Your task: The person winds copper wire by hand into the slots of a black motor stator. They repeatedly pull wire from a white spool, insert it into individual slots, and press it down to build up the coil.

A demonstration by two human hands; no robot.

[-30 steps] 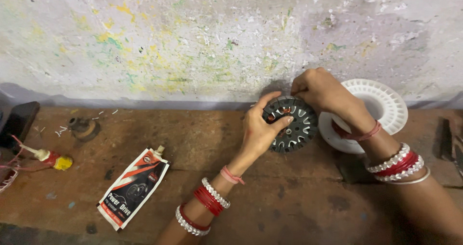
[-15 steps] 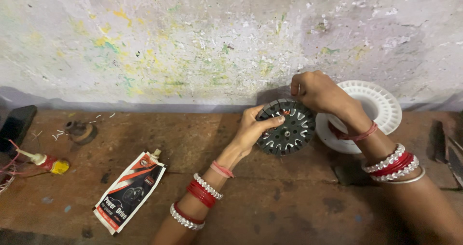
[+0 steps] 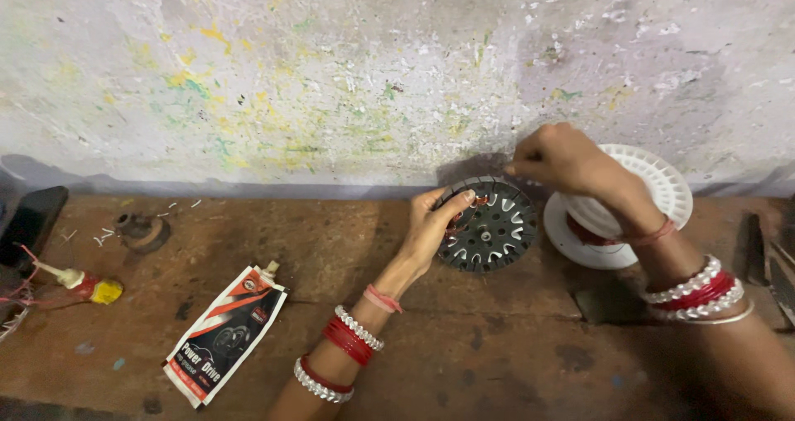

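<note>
The left hand (image 3: 431,230) grips the near-left rim of a dark slotted stator disc (image 3: 489,226), thumb and fingers closed on its edge. The disc stands tilted against the base of the wall, on the bench. The right hand (image 3: 563,156) hovers above the disc's upper rim, fingertips pinched together; whether they hold a wire strand cannot be told. Just right of the disc, partly behind the right wrist, lies a white plastic spool (image 3: 662,181) with red-brown winding at its core.

A flat pouch (image 3: 225,334), white with red and black panels and a small nozzle at its upper end, lies diagonally on the bench, well left of the hands. Farther left sits a small tube with a yellow end (image 3: 91,288). A rusty round fitting (image 3: 145,230) rests near the wall.

The bench (image 3: 497,346) is worn, stained brown wood. The wall (image 3: 331,73) is pale plaster flecked with yellow and green paint.
</note>
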